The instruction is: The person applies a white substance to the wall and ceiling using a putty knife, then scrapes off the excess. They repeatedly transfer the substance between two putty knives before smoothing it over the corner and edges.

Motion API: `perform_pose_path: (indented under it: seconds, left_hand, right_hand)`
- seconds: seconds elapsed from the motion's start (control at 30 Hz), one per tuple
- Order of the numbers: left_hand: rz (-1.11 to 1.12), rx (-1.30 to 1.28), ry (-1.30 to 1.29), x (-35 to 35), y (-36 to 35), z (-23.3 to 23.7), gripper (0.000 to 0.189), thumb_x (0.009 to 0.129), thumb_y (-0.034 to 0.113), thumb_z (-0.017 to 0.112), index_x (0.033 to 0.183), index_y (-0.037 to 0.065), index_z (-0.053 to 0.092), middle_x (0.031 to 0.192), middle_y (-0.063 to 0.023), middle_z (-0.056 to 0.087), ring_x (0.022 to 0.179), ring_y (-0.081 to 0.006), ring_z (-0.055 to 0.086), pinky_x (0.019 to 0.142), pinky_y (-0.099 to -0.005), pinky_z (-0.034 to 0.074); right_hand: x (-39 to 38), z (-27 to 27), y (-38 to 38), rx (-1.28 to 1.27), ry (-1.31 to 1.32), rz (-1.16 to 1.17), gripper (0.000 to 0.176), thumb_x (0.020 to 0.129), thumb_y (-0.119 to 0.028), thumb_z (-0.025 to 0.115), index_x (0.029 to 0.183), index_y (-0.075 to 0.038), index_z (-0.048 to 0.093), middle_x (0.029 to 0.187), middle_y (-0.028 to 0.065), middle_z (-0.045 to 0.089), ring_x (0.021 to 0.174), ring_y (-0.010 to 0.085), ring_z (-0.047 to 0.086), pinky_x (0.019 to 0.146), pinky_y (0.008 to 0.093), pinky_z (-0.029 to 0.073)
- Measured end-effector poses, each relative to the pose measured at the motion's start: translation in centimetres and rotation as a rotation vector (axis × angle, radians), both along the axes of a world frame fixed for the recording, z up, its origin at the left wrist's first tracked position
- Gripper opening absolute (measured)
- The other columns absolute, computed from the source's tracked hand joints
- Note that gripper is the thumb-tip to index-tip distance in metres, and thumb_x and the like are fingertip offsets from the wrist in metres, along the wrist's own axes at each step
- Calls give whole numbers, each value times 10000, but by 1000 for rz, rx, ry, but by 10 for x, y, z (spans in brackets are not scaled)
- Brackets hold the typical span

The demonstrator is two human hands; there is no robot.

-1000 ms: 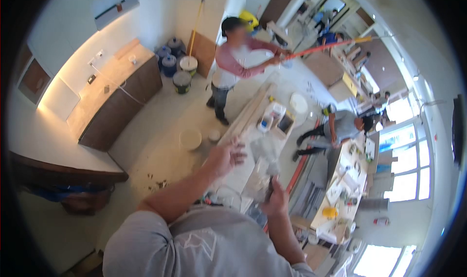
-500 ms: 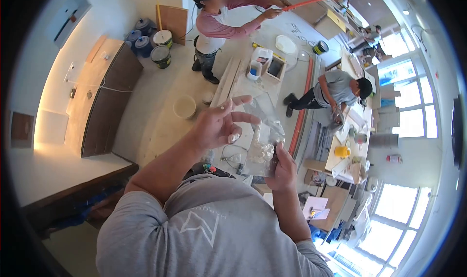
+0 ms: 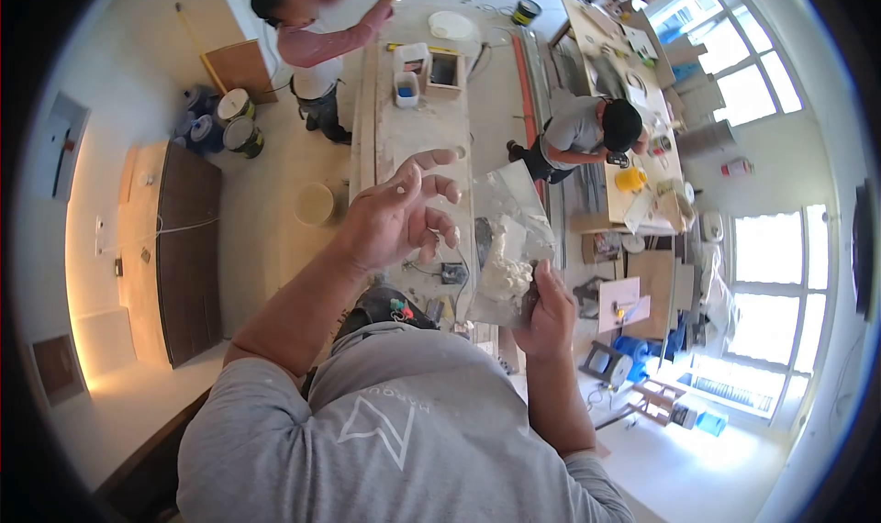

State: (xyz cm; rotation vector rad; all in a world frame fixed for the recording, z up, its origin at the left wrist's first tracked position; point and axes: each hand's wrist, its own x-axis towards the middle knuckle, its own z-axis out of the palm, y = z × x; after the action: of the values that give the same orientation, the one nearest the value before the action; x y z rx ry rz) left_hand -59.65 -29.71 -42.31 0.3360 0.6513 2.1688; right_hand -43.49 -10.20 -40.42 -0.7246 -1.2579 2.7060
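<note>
Far beyond our fingertips lies a long, pale, dusty board (image 3: 418,128). Our left hand (image 3: 395,220) is spread wide, its fingers loosely curled and gripping nothing, just left of a crinkled clear plastic bag (image 3: 518,206). Our right hand (image 3: 548,307) pinches the bag's lower edge between thumb and fingers. Inside, just above those fingers, sits a clump of lumpy white pieces (image 3: 505,266).
</note>
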Motion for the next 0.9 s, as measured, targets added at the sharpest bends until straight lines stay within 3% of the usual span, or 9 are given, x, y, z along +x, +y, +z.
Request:
perform_pose_path:
  seconds: [0.03, 0.13, 0.3, 0.5, 0.7, 0.77, 0.83, 0.9]
  left_hand:
    - [-65, 48, -31, 5, 9, -3, 511, 985, 493, 437, 1340, 131, 374, 1073, -123, 482, 810, -319, 665, 484, -307, 561]
    - [-221, 154, -102, 19, 33, -9, 412, 994, 472, 425, 1211, 122, 421, 1028, -100, 474, 866, -358, 669, 518, -358, 606]
    - [-327, 88, -92, 43, 64, -1, 354, 998, 466, 426, 1028, 114, 409, 992, -62, 433, 882, -376, 674, 562, -375, 627]
    - [-375, -37, -63, 44, 85, -2, 362, 996, 478, 426, 1021, 117, 420, 1002, -51, 424, 867, -368, 674, 543, -350, 617]
    - [-424, -72, -87, 26, 112, -8, 403, 985, 519, 416, 964, 118, 441, 987, -51, 447, 867, -282, 630, 498, -327, 584]
    - [-423, 55, -164, 21, 120, -1, 402, 990, 520, 402, 1011, 124, 468, 1002, -58, 470, 878, -259, 588, 543, -345, 572]
    - [-448, 173, -218, 17, 127, 3, 399, 997, 515, 386, 1057, 134, 488, 1020, -66, 490, 896, -247, 560, 593, -372, 561]
    - [-499, 277, -254, 15, 134, 4, 392, 1006, 504, 368, 1101, 148, 500, 1041, -72, 508, 922, -248, 548, 646, -411, 550]
  right_hand:
    - [9, 2, 3, 30, -10, -16, 329, 1030, -264, 431, 1176, 5, 550, 1075, 89, 634, 966, 165, 625, 844, 320, 501]
    - [43, -24, 20, 287, -41, -22, 345, 1040, -224, 419, 1229, 47, 518, 1133, 95, 618, 1014, 145, 603, 858, 278, 485]
    - [69, -18, 23, 147, 31, -88, 354, 1036, -213, 435, 1255, 56, 510, 1200, 116, 602, 1072, 161, 568, 929, 283, 437]
    - [88, -24, 29, 212, 84, -135, 390, 1035, -219, 443, 1299, 65, 481, 1255, 121, 576, 1143, 172, 531, 986, 295, 401]
    - [96, -13, 31, 230, 5, -304, 403, 1034, -223, 444, 1310, 70, 468, 1244, 113, 575, 1132, 169, 535, 974, 282, 406]
    - [90, -8, 31, 152, -51, -415, 333, 1029, -226, 460, 1218, 45, 505, 1079, 63, 564, 946, 120, 519, 812, 241, 395]
    - [73, -3, 29, 61, -82, -553, 246, 1019, -236, 489, 1053, -5, 565, 772, -30, 532, 601, 27, 472, 504, 169, 367]
    - [78, -12, 34, 53, -104, -469, 300, 1029, -220, 459, 1171, 34, 529, 1033, 51, 575, 868, 97, 533, 770, 230, 405]
